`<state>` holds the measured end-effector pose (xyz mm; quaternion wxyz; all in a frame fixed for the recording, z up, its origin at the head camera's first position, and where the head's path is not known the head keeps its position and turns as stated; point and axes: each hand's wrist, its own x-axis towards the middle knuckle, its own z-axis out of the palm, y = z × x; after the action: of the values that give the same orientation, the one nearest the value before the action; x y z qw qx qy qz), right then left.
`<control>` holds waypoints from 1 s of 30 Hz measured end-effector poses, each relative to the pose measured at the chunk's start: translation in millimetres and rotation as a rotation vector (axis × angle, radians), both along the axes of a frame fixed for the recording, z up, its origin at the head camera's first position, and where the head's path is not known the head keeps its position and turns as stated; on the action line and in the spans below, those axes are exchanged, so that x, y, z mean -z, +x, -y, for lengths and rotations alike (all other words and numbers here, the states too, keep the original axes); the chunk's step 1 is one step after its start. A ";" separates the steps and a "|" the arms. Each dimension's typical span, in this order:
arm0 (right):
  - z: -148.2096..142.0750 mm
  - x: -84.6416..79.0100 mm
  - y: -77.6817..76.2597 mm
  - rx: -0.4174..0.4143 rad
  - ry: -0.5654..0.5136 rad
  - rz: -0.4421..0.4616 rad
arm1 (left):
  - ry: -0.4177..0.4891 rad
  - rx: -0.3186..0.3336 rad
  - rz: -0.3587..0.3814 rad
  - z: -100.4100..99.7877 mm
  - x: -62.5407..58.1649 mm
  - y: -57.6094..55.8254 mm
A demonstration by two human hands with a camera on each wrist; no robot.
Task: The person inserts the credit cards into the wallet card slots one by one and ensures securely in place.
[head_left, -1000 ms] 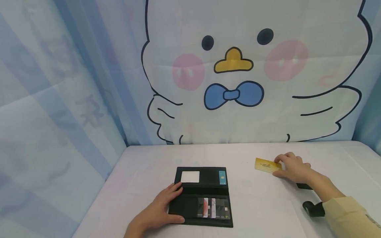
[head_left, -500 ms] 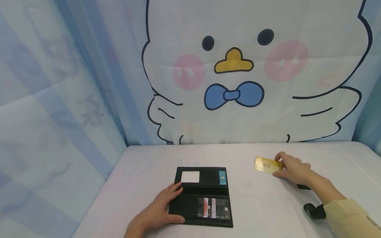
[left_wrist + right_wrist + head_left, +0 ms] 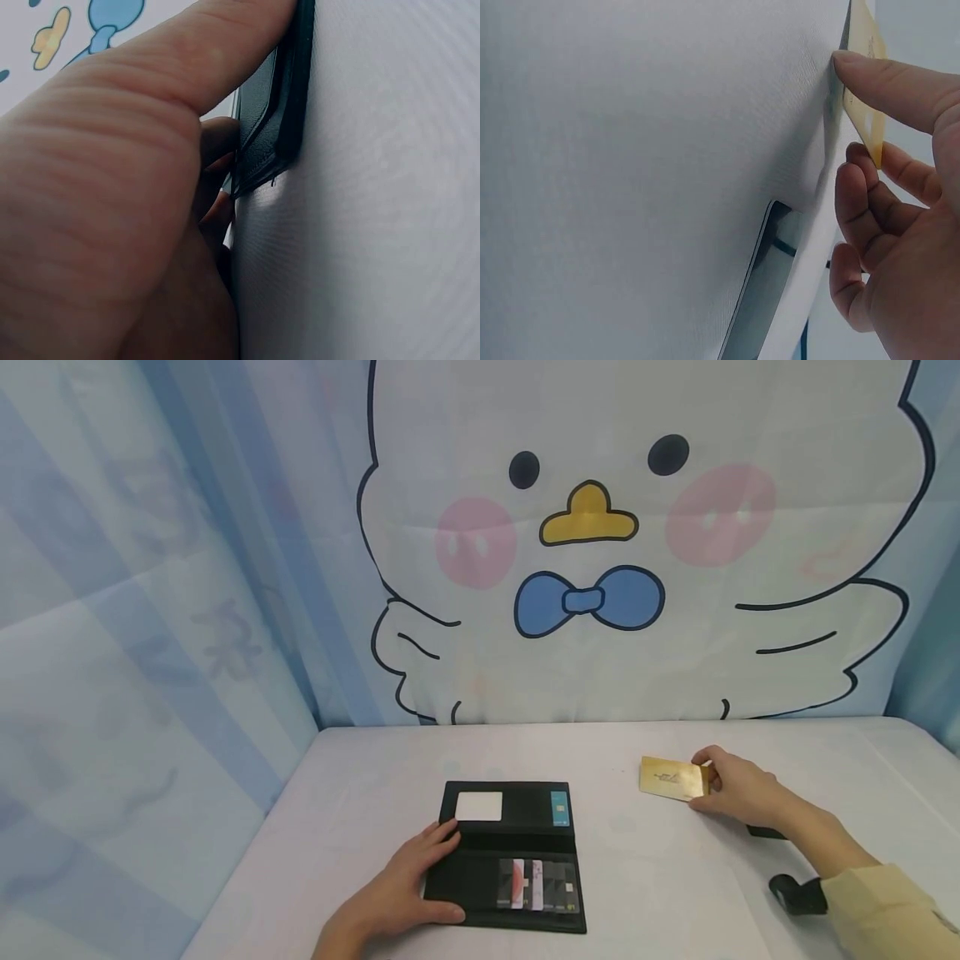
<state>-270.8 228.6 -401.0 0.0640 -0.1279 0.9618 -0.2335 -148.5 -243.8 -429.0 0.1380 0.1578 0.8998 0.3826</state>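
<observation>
My right hand pinches a gold card between thumb and fingers at its right end. In the right wrist view the card is tilted up off the white table, and the other fingers curl beneath it. A black bifold wallet lies spread out on the table. White and blue cards show in its upper half, and several overlapping cards sit in its lower half. My left hand rests on the wallet's left edge, thumb along the lower edge, fingers extended.
Partly hidden under the right forearm lies a flat dark thing; its glossy face reflects in the right wrist view. A black camera is on the right wrist. Behind the table hangs a cartoon-printed curtain.
The gold card's left end has lifted and its face has tilted, catching more light. The right hand has barely shifted. Left hand and wallet have stayed put.
</observation>
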 end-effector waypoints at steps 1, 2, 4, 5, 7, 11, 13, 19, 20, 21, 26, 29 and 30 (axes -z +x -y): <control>0.1 -0.3 -0.1 0.004 -0.004 0.007 | 0.000 0.001 -0.002 0.1 -0.1 -0.1; 0.2 -0.1 0.0 0.005 -0.008 0.007 | -0.007 -0.002 -0.004 -0.1 0.1 0.0; 0.7 0.0 0.4 0.007 -0.016 0.006 | -0.019 -0.007 -0.004 -0.6 0.7 0.1; 0.8 0.6 0.7 0.008 -0.018 0.003 | -0.025 -0.009 -0.004 -0.8 0.9 0.1; 1.1 1.4 1.3 0.010 -0.021 -0.001 | -0.037 -0.013 -0.001 -1.5 1.3 0.4; 0.7 2.3 2.2 0.003 -0.022 -0.003 | -0.037 -0.013 0.006 -1.4 1.8 0.6; 0.7 2.3 3.0 -0.007 -0.025 -0.010 | -0.035 -0.012 0.006 -1.3 2.1 0.8; 2.7 2.0 6.9 -0.042 -0.054 -0.040 | -0.038 -0.014 0.000 -1.0 2.5 0.8; 3.6 2.1 7.5 -0.046 -0.058 -0.043 | -0.038 -0.014 -0.001 -0.9 2.5 0.7; 4.6 2.2 8.0 -0.049 -0.065 -0.044 | -0.039 -0.013 -0.002 -0.8 2.6 0.6; 9.7 3.1 10.0 -0.066 -0.092 -0.069 | -0.033 -0.012 -0.001 -0.6 2.6 0.5; 12.5 2.9 11.2 -0.082 -0.106 -0.088 | -0.030 -0.014 0.000 -0.7 2.5 0.7; 13.6 2.7 11.8 -0.087 -0.111 -0.089 | -0.031 -0.014 0.000 -0.7 2.4 0.8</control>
<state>-259.0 215.0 -403.7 0.0239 -0.1833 0.9427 -0.2777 -147.7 -243.0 -431.5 0.1375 0.1492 0.9068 0.3695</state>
